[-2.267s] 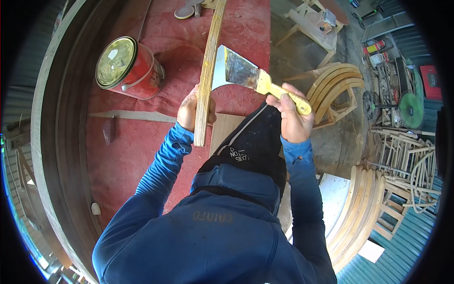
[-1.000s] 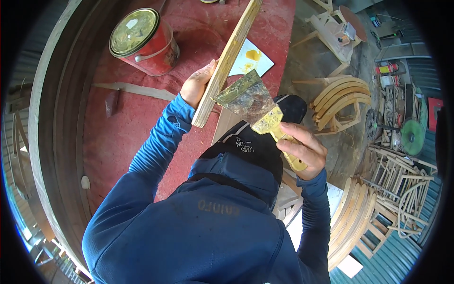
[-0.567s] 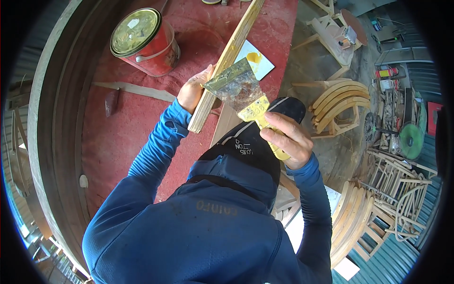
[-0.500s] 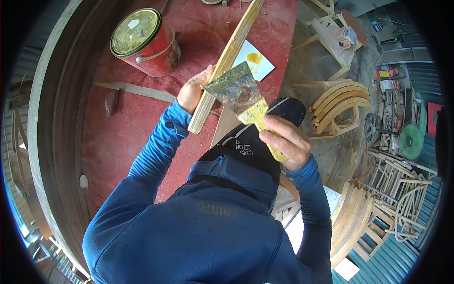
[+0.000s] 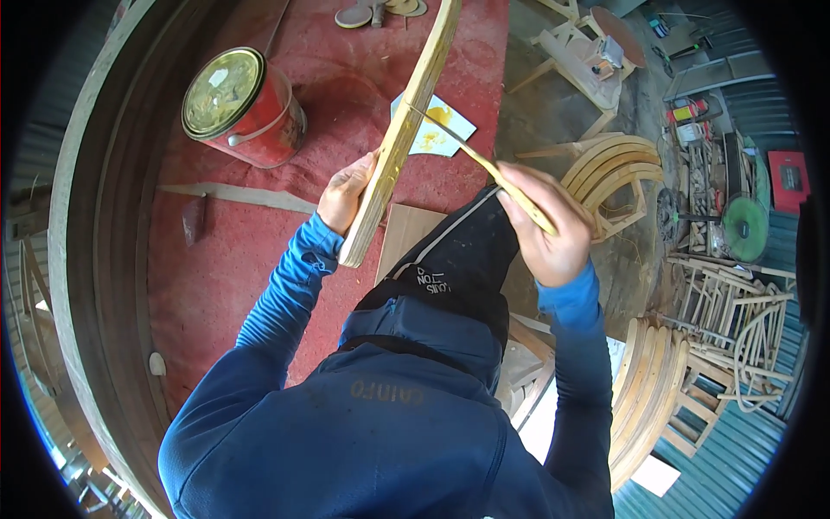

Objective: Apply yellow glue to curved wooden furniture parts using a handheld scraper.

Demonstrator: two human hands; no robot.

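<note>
My left hand is wrapped round the lower part of a long, slightly curved wooden strip, which slants up and away past the top of the view. Yellowish smears mark its surface. In my right hand is a putty knife with a yellow handle, turned edge-on so that its blade looks thin. The blade's end meets the strip's right side, or lies just over it; I cannot tell which. Behind them lies a white card with yellow putty on it, partly covered by the strip.
A red can with a smeared lid stands at the far left on the red surface. A curved wooden rim bounds the left side. Curved wooden parts, a green fan and stacked chair frames stand at right.
The putty knife has turned from showing its broad face to edge-on, and my right hand has shifted slightly right. The strip sits more upright, and the card and can appear further left.
</note>
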